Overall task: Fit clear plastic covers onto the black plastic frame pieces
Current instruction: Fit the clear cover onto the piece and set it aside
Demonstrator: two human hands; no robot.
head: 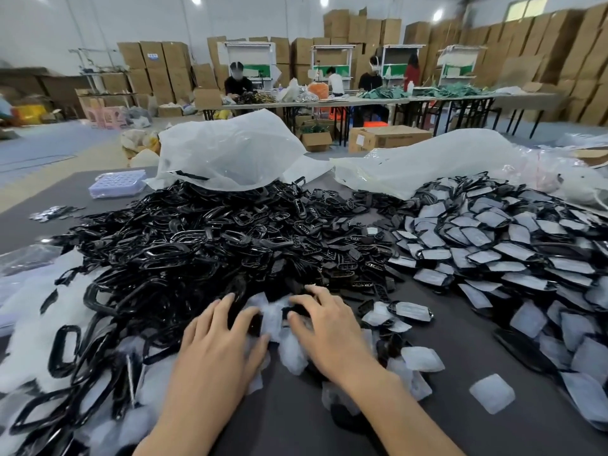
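Note:
My left hand and my right hand meet at the near edge of the heap. Together they hold one black frame piece, each hand pinching one end between thumb and fingers. A clear cover lies across that frame between the two thumbs. A big heap of bare black frames spreads out ahead and to the left. Loose clear covers lie around my right wrist. Frames with covers fitted are piled on the right.
The dark grey table shows bare between my forearms. Two large white plastic bags lie behind the heaps. A small lilac tray sits at the far left. Several people work at tables among stacked cardboard boxes in the background.

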